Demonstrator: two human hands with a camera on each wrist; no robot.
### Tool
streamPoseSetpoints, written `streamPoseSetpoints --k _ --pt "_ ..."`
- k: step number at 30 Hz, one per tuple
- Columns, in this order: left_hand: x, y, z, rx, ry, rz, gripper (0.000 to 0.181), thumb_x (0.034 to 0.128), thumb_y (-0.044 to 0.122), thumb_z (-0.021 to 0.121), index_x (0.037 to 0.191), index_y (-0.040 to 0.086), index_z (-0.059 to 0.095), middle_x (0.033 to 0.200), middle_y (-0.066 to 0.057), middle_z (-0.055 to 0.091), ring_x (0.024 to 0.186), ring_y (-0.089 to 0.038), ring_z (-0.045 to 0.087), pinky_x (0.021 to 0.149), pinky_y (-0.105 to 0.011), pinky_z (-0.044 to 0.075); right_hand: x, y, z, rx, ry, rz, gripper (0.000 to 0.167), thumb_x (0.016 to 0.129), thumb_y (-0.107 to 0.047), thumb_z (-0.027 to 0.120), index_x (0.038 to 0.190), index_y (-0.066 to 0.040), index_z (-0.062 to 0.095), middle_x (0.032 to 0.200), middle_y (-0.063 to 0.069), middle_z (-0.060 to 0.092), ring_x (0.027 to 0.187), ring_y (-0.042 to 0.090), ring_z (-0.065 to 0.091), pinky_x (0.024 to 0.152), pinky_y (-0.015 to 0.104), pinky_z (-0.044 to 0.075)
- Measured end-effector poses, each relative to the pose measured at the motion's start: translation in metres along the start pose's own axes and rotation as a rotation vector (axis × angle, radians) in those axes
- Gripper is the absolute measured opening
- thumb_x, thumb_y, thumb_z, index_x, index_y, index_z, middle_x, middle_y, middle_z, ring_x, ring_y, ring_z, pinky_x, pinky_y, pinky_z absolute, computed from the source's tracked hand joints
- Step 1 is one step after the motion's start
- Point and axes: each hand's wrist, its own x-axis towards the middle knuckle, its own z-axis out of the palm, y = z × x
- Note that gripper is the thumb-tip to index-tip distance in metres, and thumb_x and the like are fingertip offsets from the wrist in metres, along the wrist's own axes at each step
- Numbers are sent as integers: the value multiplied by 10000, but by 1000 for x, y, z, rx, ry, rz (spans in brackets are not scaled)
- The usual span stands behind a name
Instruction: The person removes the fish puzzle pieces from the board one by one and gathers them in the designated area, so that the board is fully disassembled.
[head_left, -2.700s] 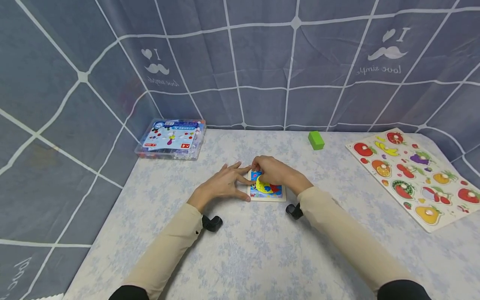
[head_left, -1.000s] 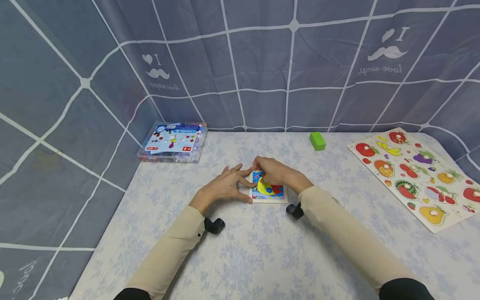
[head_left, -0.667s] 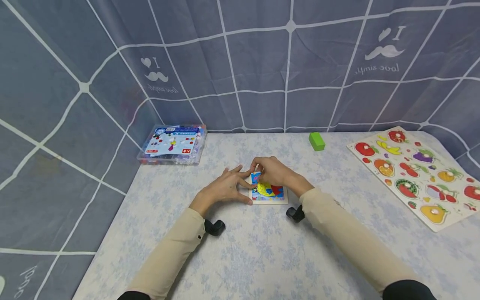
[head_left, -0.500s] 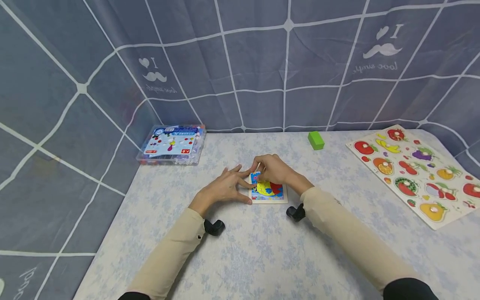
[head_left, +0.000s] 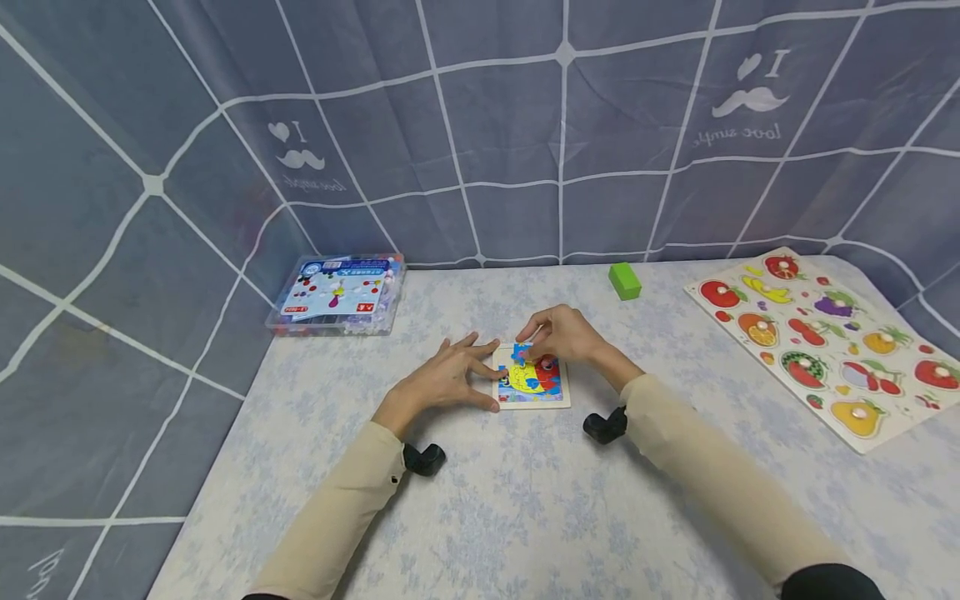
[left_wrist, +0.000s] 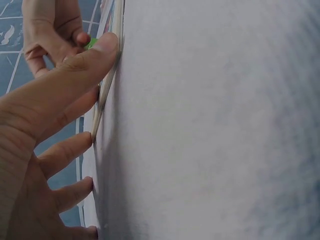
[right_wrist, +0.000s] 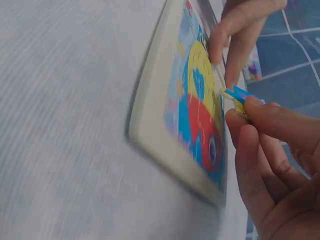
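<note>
Puzzle (head_left: 531, 382), edge-on from left wrist, pinched piece (right_wrist: 241, 94) clear from right

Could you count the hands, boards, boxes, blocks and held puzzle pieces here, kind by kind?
Hands: 2 (left hand, right hand)
Boards: 2 (small picture board, fruit board)
Held puzzle piece: 1
Clear box: 1
Green block: 1
Total: 7
</note>
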Motion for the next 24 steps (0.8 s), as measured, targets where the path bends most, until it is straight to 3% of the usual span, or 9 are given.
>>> streamPoseSetpoints --k 12,24 --pt "-1 0 0 -15 4 11 603 756 459 824 1287 225 663 1571 -18 319 1495 -331 91 1145 -644 23 -24 30 -38 95 11 95 241 814 -52 795 1030 29 725 770 132 734 599 213 680 594 296 568" --pt "0 -2 1 -18 5 1 624 732 456 845 1283 226 666 1580 -3 295 1500 -304 76 1153 -626 6 -39 46 -60 83 11 153 276 829 -69 786 1066 55 716 790 149 736 606 179 669 610 291 569"
